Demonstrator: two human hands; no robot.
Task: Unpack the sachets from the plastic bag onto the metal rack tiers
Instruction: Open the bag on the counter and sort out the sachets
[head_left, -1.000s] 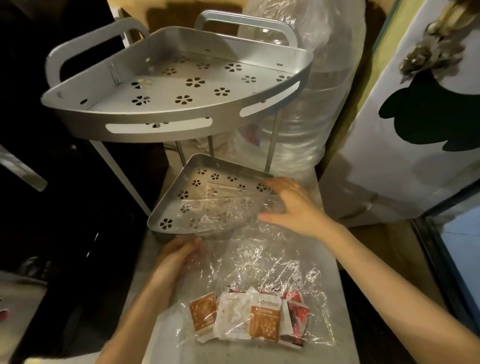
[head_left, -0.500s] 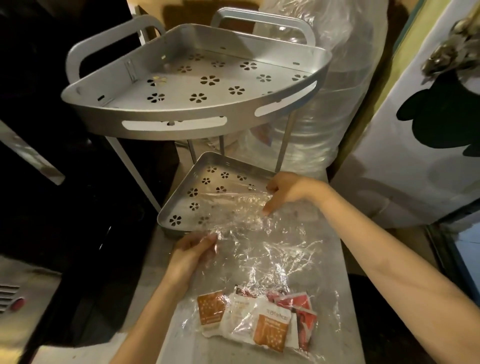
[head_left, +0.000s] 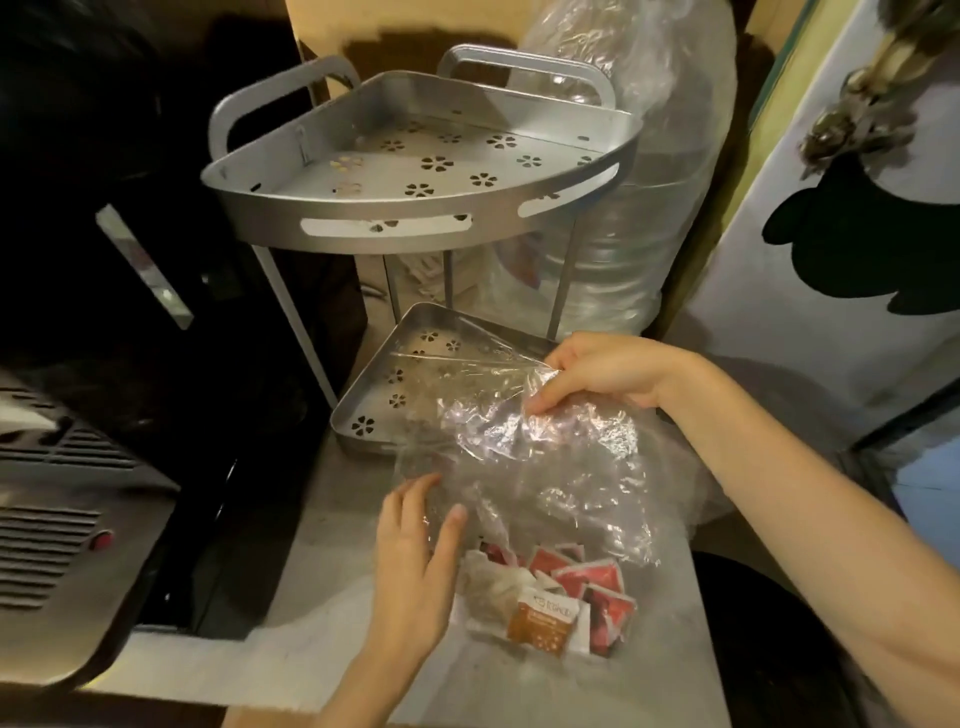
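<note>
I am opening the plastic bag (head_left: 545, 467) on the bench (head_left: 311, 649): my right hand (head_left: 608, 371) pinches its mouth, my left hand (head_left: 415, 566) rests spread. Sachets (head_left: 561, 597) lie inside; next I must reach in, toward the metal rack (head_left: 415, 228).

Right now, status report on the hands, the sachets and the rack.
Right hand pinching plastic bag mouth; left hand open on bag. Sachets all inside. Both rack tiers bare; bag drapes lower tier.
</note>
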